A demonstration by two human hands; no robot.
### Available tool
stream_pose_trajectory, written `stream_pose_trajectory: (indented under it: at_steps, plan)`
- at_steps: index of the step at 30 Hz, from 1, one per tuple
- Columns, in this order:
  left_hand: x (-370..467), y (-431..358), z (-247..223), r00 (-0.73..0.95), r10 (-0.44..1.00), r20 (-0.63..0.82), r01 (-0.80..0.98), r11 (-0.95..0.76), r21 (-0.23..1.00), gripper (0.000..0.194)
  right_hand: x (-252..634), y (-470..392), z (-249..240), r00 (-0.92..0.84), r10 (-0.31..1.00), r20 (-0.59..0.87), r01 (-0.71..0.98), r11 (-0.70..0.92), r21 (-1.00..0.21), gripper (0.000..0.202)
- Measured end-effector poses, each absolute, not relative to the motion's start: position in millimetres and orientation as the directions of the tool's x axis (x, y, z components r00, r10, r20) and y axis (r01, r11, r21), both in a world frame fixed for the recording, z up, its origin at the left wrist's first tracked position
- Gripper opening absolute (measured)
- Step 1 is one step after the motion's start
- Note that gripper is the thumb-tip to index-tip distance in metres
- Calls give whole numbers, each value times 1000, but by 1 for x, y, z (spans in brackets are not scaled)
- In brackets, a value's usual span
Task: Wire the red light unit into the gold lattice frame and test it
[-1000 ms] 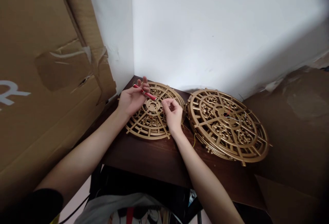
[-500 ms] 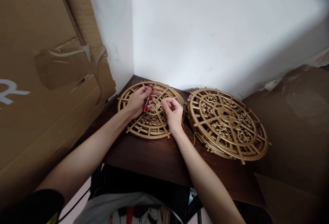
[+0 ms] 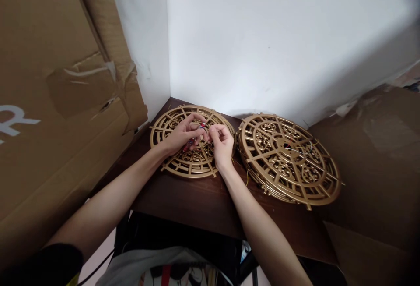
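My left hand [image 3: 185,135] is closed round a slim red pen-like tool [image 3: 188,146], whose exact kind I cannot make out. The tool slants across the palm, its far end by the fingertips. Close on its right, my right hand [image 3: 223,141] has thumb and forefinger pinched together; whatever is between them is too small to see. Both hands are over the middle of a round gold openwork disc [image 3: 192,173], which lies flat and is partly hidden by them.
On the right a tilted stack of similar gold discs [image 3: 252,152] carries thin yellow and white wires [image 3: 295,149]. Both lie on a dark brown wooden table [image 3: 193,198] against a white wall [image 3: 262,36]. Large cardboard boxes stand left [image 3: 49,154] and right [image 3: 377,181].
The red tool has turned from nearly upright to a slant in my left hand. My left fingers have come nearer to my right fingertips, while the right hand stays almost in place.
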State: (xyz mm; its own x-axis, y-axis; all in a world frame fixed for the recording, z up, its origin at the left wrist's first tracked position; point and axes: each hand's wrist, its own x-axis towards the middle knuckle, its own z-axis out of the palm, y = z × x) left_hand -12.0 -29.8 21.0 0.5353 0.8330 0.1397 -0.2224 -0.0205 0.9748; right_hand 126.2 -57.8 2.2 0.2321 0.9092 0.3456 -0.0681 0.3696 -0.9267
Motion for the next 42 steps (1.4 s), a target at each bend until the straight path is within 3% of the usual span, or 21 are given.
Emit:
stream_pose_trajectory:
  at_steps: [27,42]
  plan:
    - [-13,-34,25,589,793,156,-188,-53,981,27,127,-59,2,269,893,362,-18,381,-925,22]
    - [-13,-34,24,586,790,177,-227,-49,973,26,125,-61,5,262,898,354,-78,385,-920,17]
